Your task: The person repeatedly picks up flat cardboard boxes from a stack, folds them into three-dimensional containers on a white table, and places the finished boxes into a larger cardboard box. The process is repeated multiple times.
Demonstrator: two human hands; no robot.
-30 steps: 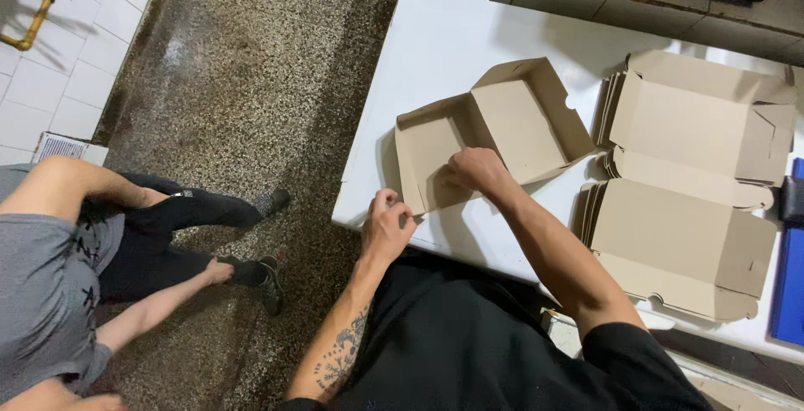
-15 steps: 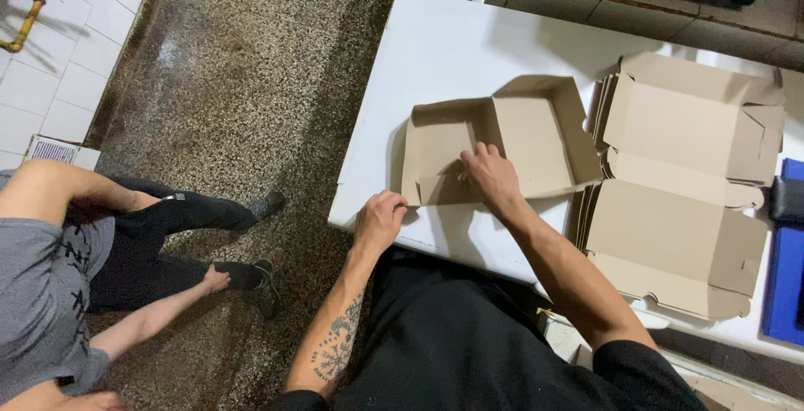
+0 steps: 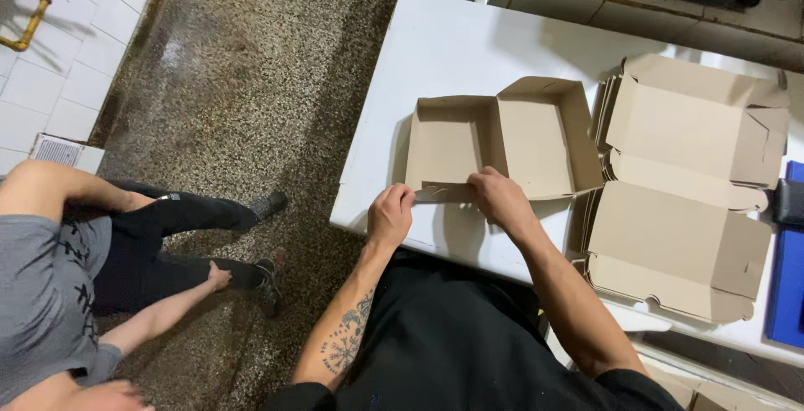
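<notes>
White table point(image 3: 435, 59), plain brown half-folded cardboard box point(image 3: 502, 139), near flap pinched by left hand point(image 3: 390, 215) and right hand point(image 3: 500, 199) fingers.

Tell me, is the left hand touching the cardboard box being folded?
Touching. The head view shows the left hand pinching the near flap of the cardboard box, fingers on its edge.

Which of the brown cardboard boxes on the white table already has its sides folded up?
The brown cardboard box under both hands, left hand and right hand, has raised walls. The stack of brown cardboard blanks to its right lies flat and unfolded.
</notes>
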